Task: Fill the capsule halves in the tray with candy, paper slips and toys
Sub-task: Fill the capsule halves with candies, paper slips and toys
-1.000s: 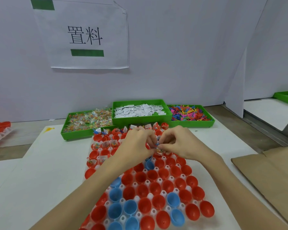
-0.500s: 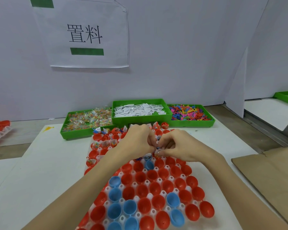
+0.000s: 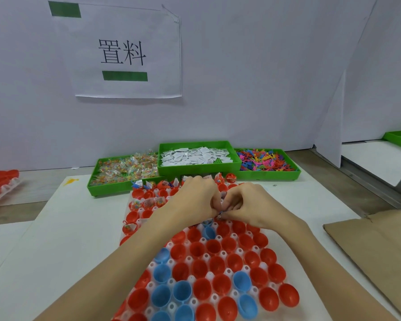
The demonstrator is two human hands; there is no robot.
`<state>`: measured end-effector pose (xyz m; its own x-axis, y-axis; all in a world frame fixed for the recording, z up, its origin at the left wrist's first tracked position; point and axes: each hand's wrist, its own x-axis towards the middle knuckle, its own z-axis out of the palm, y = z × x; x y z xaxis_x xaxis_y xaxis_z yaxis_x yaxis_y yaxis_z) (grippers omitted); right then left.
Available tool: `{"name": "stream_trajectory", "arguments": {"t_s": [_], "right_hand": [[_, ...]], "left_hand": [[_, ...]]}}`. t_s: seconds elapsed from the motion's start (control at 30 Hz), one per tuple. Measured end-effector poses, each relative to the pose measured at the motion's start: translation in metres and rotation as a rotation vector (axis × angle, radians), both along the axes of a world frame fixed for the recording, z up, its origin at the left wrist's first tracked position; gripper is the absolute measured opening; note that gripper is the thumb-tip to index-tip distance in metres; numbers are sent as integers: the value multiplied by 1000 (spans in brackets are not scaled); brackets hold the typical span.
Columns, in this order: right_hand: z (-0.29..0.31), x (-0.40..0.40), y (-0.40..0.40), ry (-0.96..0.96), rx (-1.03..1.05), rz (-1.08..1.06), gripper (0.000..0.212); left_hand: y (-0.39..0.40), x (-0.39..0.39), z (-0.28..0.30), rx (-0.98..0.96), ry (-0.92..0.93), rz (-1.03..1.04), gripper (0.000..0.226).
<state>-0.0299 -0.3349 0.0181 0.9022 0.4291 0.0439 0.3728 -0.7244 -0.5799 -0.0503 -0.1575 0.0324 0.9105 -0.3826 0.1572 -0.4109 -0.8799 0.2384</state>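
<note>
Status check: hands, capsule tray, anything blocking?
Left hand and right hand pinch small items together over the capsule tray. Far rows filled, near capsule halves empty. Nothing blocking.

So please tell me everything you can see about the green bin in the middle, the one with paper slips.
The middle green bin is a shallow rectangular tray that looks like plastic, with low upright walls. It stands level on the table by the white wall, between the candy bin and the toy bin, and seems to touch both. It appears to sit higher than they do. A loose heap of small white paper slips covers most of its floor, leaving one gridded green patch bare. Neither hand touches it.
</note>
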Motion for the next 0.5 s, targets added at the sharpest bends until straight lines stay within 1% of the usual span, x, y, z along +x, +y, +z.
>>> {"name": "stream_trajectory", "arguments": {"t_s": [0.07,0.13,0.23,0.33,0.43,0.5], "right_hand": [[2,2,-4,7,2,25,8],[-1,2,-3,-13,-11,4,7],[-8,1,3,-15,-12,-51,12],[-5,2,-1,14,6,-37,12],[4,4,-9,21,66,-10,7],[8,5,-11,-17,104,-35,8]], "left_hand": [[2,0,1,-23,15,-23,10],[2,0,0,-50,30,-34,12],[2,1,-2,-44,42,-26,15],[5,-2,-1,-59,32,-23,15],[19,-5,6,-169,0,55,22],[38,-1,12,-224,-80,150,24]]}}
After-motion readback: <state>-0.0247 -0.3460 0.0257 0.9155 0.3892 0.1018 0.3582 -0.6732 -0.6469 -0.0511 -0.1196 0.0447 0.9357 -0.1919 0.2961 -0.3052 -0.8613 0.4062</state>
